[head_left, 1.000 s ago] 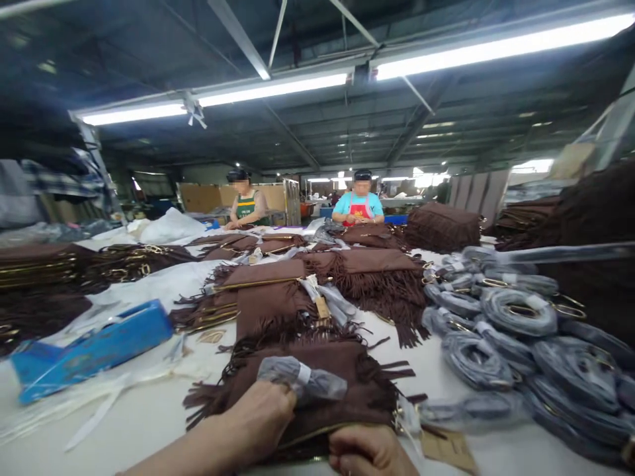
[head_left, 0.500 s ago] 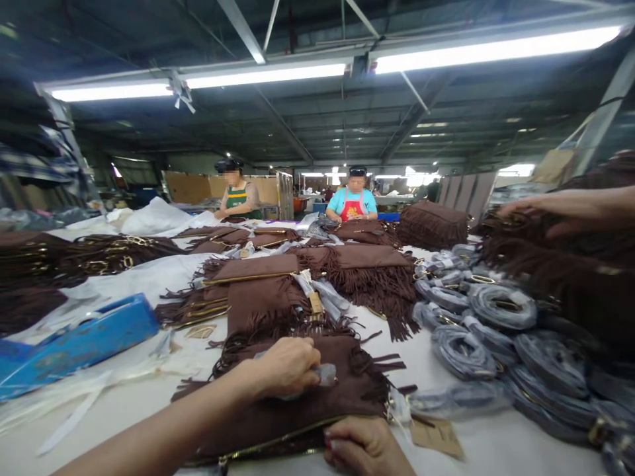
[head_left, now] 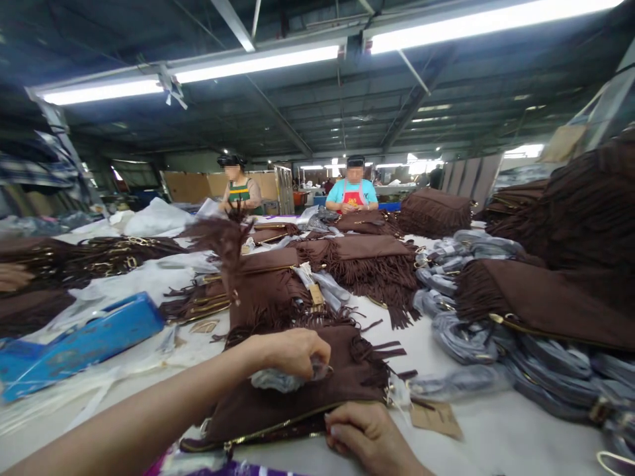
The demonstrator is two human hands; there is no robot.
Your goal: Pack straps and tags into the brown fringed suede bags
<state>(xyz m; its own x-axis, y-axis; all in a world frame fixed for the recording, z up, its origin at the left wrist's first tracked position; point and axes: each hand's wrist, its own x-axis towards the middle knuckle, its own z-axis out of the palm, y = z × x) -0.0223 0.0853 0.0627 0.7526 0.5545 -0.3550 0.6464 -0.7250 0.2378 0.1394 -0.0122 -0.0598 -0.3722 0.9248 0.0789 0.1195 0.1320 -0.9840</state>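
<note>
The left hand [head_left: 292, 352] is curled shut on a grey wrapped bundle [head_left: 278, 380], pressing it onto the brown fringed bag [head_left: 317, 390] at the near table [head_left: 496, 439] edge. The right hand [head_left: 370, 436] pinches the bag's zipper edge, fingers closed. The bag looks soft, light and floppy — likely best gripped along the stiffer gold zipper [head_left: 278, 428] seam, not the fringe.

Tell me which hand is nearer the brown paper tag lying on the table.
Right. The right hand rests on the bag's zipper edge just left of the tag; the left hand grips a wrapped bundle farther left.
</note>
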